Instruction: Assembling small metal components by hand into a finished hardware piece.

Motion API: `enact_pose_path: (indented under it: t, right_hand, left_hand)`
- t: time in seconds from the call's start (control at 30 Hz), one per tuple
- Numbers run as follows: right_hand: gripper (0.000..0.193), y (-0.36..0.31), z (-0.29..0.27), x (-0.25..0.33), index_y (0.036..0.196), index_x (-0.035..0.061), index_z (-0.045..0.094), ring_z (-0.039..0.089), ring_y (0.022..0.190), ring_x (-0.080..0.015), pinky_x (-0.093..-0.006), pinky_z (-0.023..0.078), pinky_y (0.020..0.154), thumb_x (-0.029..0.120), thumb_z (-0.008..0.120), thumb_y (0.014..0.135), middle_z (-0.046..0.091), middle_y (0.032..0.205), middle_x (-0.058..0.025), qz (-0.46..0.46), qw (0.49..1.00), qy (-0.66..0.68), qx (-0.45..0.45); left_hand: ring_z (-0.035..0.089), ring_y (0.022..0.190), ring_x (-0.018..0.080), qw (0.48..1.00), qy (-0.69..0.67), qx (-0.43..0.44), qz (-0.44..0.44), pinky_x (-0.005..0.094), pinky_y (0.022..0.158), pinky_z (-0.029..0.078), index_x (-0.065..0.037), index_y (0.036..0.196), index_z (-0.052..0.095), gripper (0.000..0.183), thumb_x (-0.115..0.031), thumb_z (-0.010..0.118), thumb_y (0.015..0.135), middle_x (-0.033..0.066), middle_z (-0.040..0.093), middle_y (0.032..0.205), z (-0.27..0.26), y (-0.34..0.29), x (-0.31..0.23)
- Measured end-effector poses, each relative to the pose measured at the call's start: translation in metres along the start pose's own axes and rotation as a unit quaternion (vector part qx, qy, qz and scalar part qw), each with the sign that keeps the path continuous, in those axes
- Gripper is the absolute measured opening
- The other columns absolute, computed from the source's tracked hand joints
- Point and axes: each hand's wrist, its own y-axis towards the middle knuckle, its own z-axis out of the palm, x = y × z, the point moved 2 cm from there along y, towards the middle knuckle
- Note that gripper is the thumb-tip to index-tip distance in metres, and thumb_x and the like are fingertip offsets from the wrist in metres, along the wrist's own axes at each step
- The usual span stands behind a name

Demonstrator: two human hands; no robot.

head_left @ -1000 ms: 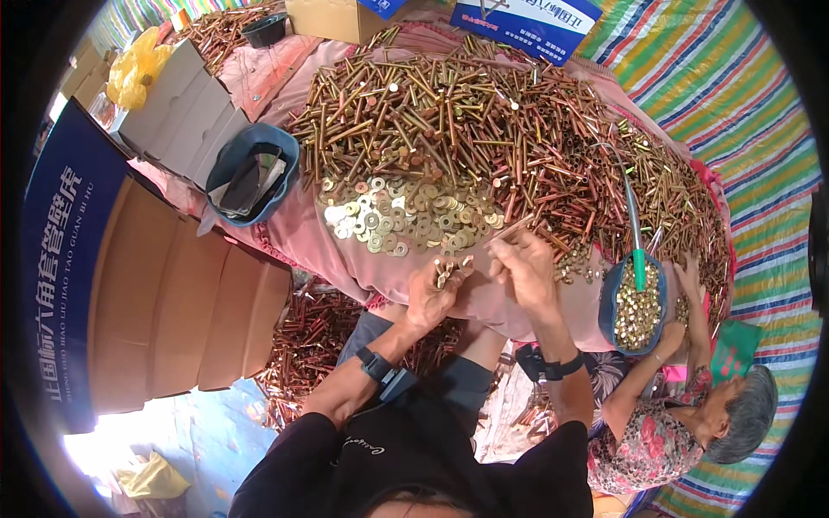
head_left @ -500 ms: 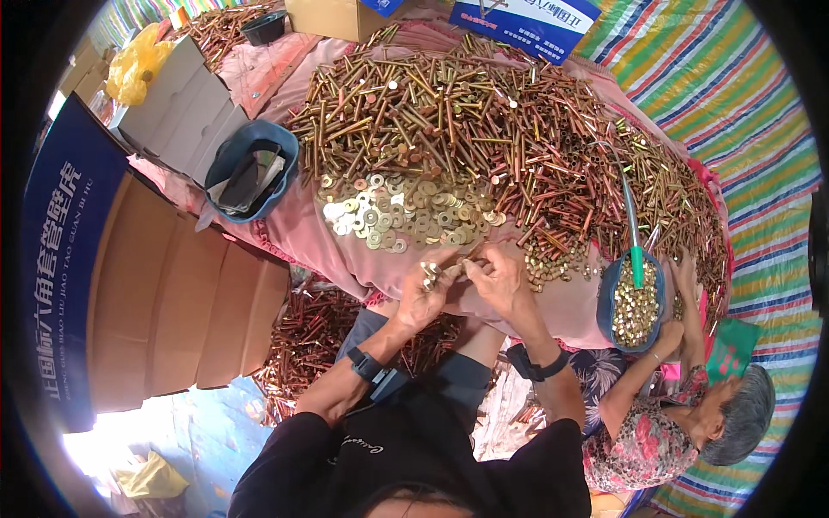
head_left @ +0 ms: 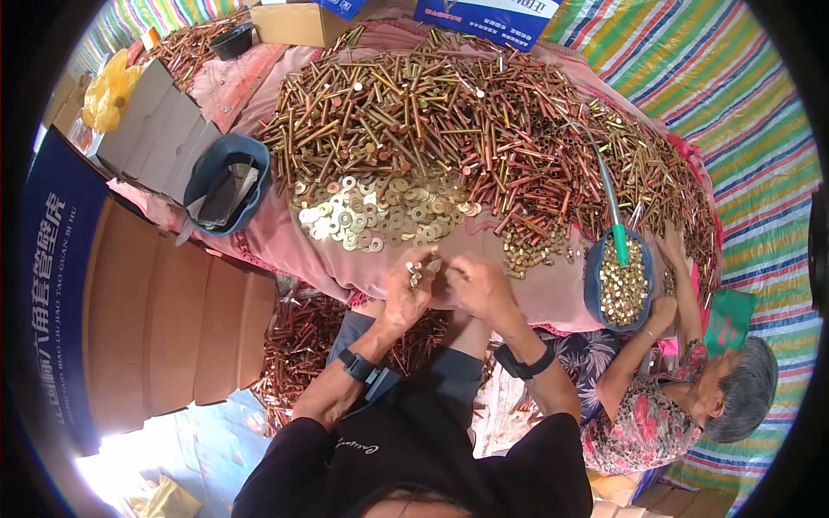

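Note:
My left hand [head_left: 406,295] is closed around a few bolts; their shiny brassy ends [head_left: 415,274] poke out between the fingers. Just to its right, my right hand [head_left: 480,283] has its fingers pinched together and slightly blurred; whatever they grip cannot be made out. Both hands hover over the near edge of a pink cloth [head_left: 553,298]. Beyond them lies a pile of flat round washers [head_left: 389,211]. Small brassy nuts [head_left: 527,250] are scattered to the right of the washers. A large heap of long bolts and metal sleeves [head_left: 414,112] spreads behind.
A blue basin of nuts [head_left: 623,289] with a green-handled tool [head_left: 620,246] stands right, beside a co-worker [head_left: 643,414] reaching into the heap. At left are another blue basin [head_left: 253,203] with dark objects and large cartons [head_left: 164,311]. More reddish metal pieces [head_left: 302,345] lie below the cloth.
My hands have moved apart slightly, the left one tilting upward. The whole view has shifted, so the piles and basins appear farther left. The co-worker still reaches into the heap.

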Motion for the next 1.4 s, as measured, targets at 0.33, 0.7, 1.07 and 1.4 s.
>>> enact_pose_path:
  t: [0.33, 0.7, 1.07, 1.4]
  right_hand:
    - [0.019, 0.026, -0.053, -0.055, 0.101, 0.0044, 0.074, 0.067, 0.082, -0.0382, -0.0479, 0.051, 0.073, 0.020, 0.071, 0.090, 0.065, 0.085, -0.0173, 0.055, 0.961, -0.260, -0.071]
    - [0.017, 0.031, -0.049, -0.003, 0.112, -0.0011, 0.069, 0.066, 0.071, -0.0090, -0.0227, 0.052, 0.057, 0.012, 0.064, 0.102, 0.070, 0.091, -0.0056, 0.152, 0.970, 0.188, 0.030]
    - [0.020, 0.030, -0.024, 0.035, 0.113, -0.0002, 0.074, 0.069, 0.093, -0.0252, -0.0329, 0.055, 0.082, 0.007, 0.070, 0.095, 0.071, 0.106, -0.0134, -0.125, 0.980, 0.146, -0.054]
    - [0.015, 0.032, -0.032, 0.055, 0.105, -0.0004, 0.072, 0.069, 0.100, -0.0327, -0.0386, 0.056, 0.086, 0.001, 0.070, 0.090, 0.071, 0.108, -0.0157, -0.212, 0.976, 0.028, -0.037]
  left_hand:
    - [0.071, 0.079, 0.0188, 1.000, -0.010, -0.007, -0.001, 0.0310, 0.070, 0.056, -0.003, 0.127, 0.062, 0.029, -0.004, 0.067, 0.098, 0.0100, 0.072, 0.096, -0.001, -0.002, 0.004]
    - [0.068, 0.082, 0.0206, 0.999, -0.040, -0.034, -0.011, 0.0309, 0.071, 0.054, -0.002, 0.120, 0.067, 0.024, -0.001, 0.069, 0.096, 0.0118, 0.071, 0.101, -0.001, 0.001, 0.004]
    - [0.066, 0.085, 0.0254, 0.999, -0.020, 0.004, 0.031, 0.0354, 0.075, 0.052, -0.001, 0.118, 0.068, 0.025, 0.004, 0.068, 0.094, 0.0135, 0.068, 0.097, -0.001, 0.003, -0.002]
    - [0.066, 0.086, 0.0256, 0.998, -0.043, 0.014, 0.031, 0.0354, 0.076, 0.051, -0.001, 0.117, 0.068, 0.029, 0.008, 0.067, 0.089, 0.0139, 0.068, 0.096, -0.003, 0.002, 0.001]
